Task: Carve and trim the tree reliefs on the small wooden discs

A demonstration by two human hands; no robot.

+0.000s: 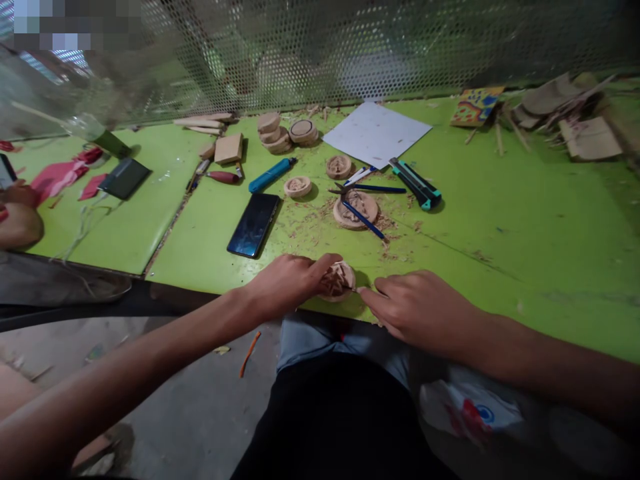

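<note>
At the table's front edge lies a round carved wooden disc [342, 275] with a star-like relief. My left hand [295, 279] is closed on its left side, thumb along the far rim. My right hand [413, 301] is closed around a small carving tool [354, 289], its thin dark tip touching the disc's right side; the handle is hidden in the fist. Farther back rests a larger carved disc [364, 212] with blue-handled pliers [367, 220] on top and shavings around it. Two smaller carved discs [298, 187] lie behind that.
A phone [254, 225], a blue pen-like tool [270, 175], a red-handled tool [223, 177] and a box cutter [416, 185] lie about. Behind are wooden blocks [229, 148], white paper [377, 133] and a perforated screen [300, 60]. Another person's arm [19, 223] is at left.
</note>
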